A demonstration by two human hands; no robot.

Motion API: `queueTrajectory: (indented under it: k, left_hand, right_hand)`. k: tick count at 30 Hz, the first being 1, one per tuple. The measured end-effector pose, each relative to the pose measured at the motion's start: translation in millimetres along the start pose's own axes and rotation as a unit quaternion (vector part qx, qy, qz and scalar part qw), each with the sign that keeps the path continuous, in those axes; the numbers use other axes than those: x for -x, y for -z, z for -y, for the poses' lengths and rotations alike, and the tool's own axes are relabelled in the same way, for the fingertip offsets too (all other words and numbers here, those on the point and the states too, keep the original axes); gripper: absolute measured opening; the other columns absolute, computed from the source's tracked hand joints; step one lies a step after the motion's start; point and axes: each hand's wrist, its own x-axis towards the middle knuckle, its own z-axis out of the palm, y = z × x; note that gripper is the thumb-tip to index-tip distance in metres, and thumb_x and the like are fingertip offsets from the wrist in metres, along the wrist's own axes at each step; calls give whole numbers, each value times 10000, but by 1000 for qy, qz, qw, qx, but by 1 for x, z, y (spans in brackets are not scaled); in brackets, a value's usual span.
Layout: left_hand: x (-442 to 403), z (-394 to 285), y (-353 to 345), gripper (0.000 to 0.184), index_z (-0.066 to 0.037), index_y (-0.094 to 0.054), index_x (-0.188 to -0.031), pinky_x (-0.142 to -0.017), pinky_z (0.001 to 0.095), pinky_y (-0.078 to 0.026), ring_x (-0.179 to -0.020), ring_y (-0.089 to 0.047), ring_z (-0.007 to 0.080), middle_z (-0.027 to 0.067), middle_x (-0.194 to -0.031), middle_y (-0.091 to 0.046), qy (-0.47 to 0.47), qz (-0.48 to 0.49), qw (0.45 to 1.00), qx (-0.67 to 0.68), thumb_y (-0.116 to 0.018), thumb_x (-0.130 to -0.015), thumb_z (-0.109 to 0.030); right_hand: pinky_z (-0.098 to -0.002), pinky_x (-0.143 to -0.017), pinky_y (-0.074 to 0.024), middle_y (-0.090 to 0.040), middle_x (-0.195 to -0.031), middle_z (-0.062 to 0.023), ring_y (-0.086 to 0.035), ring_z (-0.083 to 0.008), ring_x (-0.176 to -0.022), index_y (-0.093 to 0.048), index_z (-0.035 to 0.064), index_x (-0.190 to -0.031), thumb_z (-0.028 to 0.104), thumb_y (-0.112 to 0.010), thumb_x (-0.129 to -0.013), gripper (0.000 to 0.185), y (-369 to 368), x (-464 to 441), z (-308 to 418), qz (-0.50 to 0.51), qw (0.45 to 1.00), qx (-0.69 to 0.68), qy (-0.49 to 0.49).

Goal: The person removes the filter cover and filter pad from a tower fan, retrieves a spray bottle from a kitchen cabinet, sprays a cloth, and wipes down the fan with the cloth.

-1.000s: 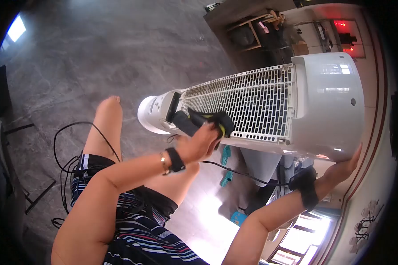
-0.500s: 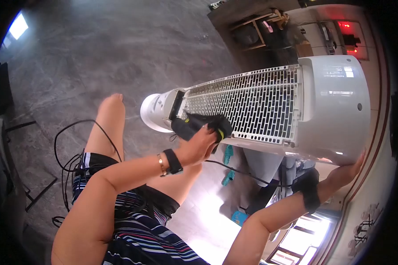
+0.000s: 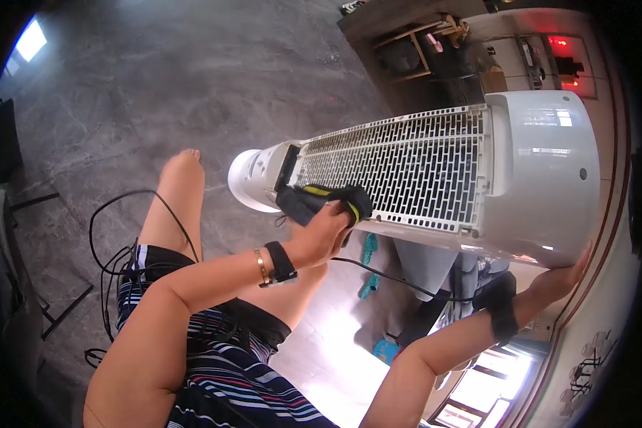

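Note:
A white tower appliance [image 3: 538, 171], which may be a tower fan or an air purifier, lies slanted across the view. Its long slotted grille [image 3: 406, 164] faces me and its round base [image 3: 244, 182] is at the left end. My left hand [image 3: 328, 232] is closed around a black cloth with yellow edging [image 3: 314, 203], pressed against the lower edge of the grille near the base. My right hand [image 3: 560, 282] braces the broad right end from below. Its fingers curl around the edge and are partly hidden behind the housing.
A black cable [image 3: 399, 284] runs behind the appliance, and more cable [image 3: 96, 228] loops beside my left leg. Dark furniture [image 3: 406, 57] stands beyond the grille. A metal-legged chair [image 3: 11, 264] is at the far left on the grey marbled floor [image 3: 214, 78].
The cloth has shifted and folded slightly in my left hand, showing more yellow edging. The appliance sits marginally further right in view. My right hand keeps its hold.

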Motion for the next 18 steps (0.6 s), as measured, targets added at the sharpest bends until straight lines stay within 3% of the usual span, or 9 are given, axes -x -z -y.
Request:
queueTrajectory:
  k: [3,4,7,8,11,12,13,16,18]
  left_hand:
    - [-22,35,11,190,7,-516,-1020,-813,277,-418,-897,-505,171,89,-978,-538,-82,42,990,-109,-434,-849,1]
    - [-41,60,14,168,-2,-508,-1016,-784,266,-432,-836,-513,150,77,-971,-539,-224,14,948,-228,-432,-867,-24]
    - [-55,-3,-5,196,-26,-478,-1053,-758,233,-433,-779,-514,93,43,-995,-533,11,61,954,295,-364,-900,-72]
    - [-71,25,-4,197,-30,-481,-1053,-696,223,-431,-773,-511,91,44,-987,-536,-108,41,982,152,-372,-898,-85]
    - [-45,26,12,208,-30,-489,-1060,-616,181,-400,-745,-504,78,41,-982,-531,-30,80,996,21,-389,-903,-124]
    - [-36,28,5,222,-40,-500,-1070,-588,154,-367,-728,-477,63,21,-939,-512,40,39,979,195,-412,-897,-148]
    - [-21,38,20,232,-52,-495,-1094,-614,164,-366,-758,-447,50,-1,-918,-494,30,99,995,-1,-421,-895,-146]
    - [-17,75,17,226,-70,-500,-1096,-643,171,-362,-787,-424,47,-25,-904,-475,95,30,979,178,-436,-891,-139]
    - [-29,94,17,199,27,-531,-925,-608,261,-384,-735,-453,182,109,-877,-453,-267,-86,932,-230,-455,-744,63]
  right_hand:
    - [-322,-950,-356,-473,-1207,-177,-471,-262,-1104,-484,-6,-1204,367,-421,-887,494,-5,6,6,-9,1000,-9,11]
    - [-323,-953,-353,-474,-1206,-178,-471,-261,-1104,-488,-11,-1197,375,-422,-885,500,-6,7,8,-17,999,-12,24]
    - [-332,-952,-359,-474,-1205,-181,-467,-264,-1108,-489,-23,-1187,389,-412,-885,516,2,-1,0,1,999,-17,29]
    - [-332,-952,-359,-474,-1205,-181,-467,-264,-1108,-489,-23,-1187,389,-412,-885,516,2,-1,1,-2,999,-18,29]
    - [-341,-947,-368,-476,-1201,-181,-463,-268,-1112,-480,-32,-1189,388,-405,-886,523,-3,0,4,-3,1000,3,13]
    - [-347,-948,-370,-472,-1204,-183,-459,-273,-1116,-475,-32,-1193,384,-410,-885,522,-3,1,5,-5,1000,-5,-2]
    - [-352,-949,-371,-468,-1208,-186,-455,-277,-1121,-470,-32,-1198,381,-415,-884,521,-4,3,6,-7,1000,-11,-17]
    - [-356,-959,-364,-454,-1227,-185,-453,-283,-1124,-462,-27,-1207,370,-416,-885,513,-11,9,17,-27,999,-27,-33]
    - [-358,-961,-365,-447,-1234,-183,-454,-284,-1124,-459,-21,-1213,361,-415,-887,505,-1,0,4,-12,1000,-22,-18]
